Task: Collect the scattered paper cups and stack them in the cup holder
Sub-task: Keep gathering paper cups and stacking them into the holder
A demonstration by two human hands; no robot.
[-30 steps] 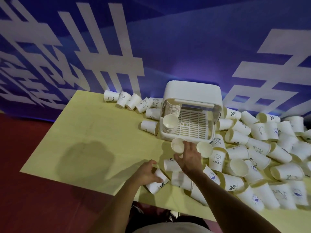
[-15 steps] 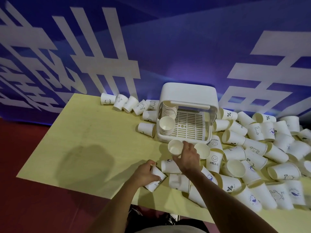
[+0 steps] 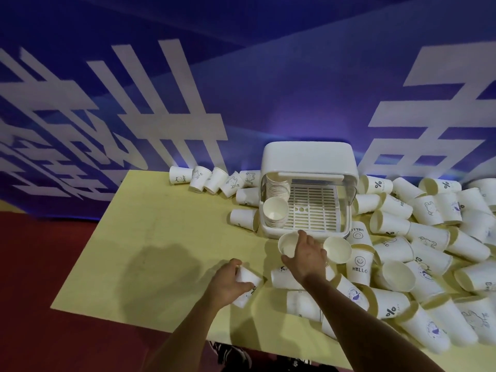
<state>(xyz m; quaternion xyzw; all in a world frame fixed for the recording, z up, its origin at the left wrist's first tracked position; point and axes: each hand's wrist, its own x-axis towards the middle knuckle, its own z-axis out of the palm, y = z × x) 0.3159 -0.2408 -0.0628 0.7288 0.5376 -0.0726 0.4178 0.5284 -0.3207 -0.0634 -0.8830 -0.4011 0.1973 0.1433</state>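
Paper cups [image 3: 429, 237] lie heaped on their sides over the right half of the yellow desk [image 3: 161, 237], from the far edge to the near edge. They are white with small prints: percent signs, bears, a smiley above "HELLO". A short row of cups [image 3: 212, 179] also lies along the far edge, left of the cup holder [image 3: 308, 162], and two more lie against the holder's left wall.

The cup holder is a white box with a rounded top, standing at the middle of the far edge with its open front facing the person. Inside it, a slatted tray [image 3: 312, 208] is bare on the right. A nested stack [image 3: 275, 210] lies along the left side, mouth toward the camera.

The right hand [image 3: 304, 255] is just in front of the holder's lower lip. Its fingers are curled round an open-mouthed cup [image 3: 287, 244], and one fingertip reaches almost to the lip. An upright cup [image 3: 337, 249] stands just to the right of that hand, beside the HELLO cup [image 3: 359, 267].

The left hand [image 3: 228, 284] is nearer the near edge, clasping a printed cup [image 3: 248, 277] that lies tilted on the desk. A dark shadow [image 3: 163, 275] falls on the desk to its left.

A blue banner [image 3: 241, 89] with large white strokes hangs behind the desk, and a red floor [image 3: 40, 264] shows to the left.
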